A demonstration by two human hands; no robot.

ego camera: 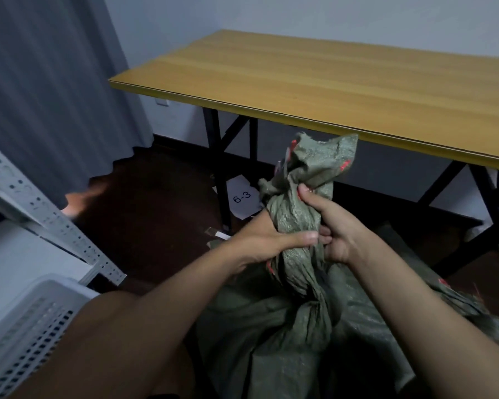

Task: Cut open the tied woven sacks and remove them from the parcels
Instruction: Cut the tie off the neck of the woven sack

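Note:
A grey-green woven sack [271, 335] with red markings stands on the floor in front of me, its bunched neck [294, 214] pulled upward and its frayed mouth flaring above. My left hand [265, 240] grips the neck from the left, thumb across the front. My right hand [332, 226] grips the same neck from the right, just above, fingers wrapped round it. Whatever ties the neck is hidden under my hands. The sack's contents are not visible. No cutting tool shows.
A wooden table [329, 82] on black legs stands just beyond the sack. A paper marked 6-3 [242, 198] lies on the dark floor under it. A white perforated basket [26, 326] and a grey metal rack [41, 214] are at the left, a grey curtain behind.

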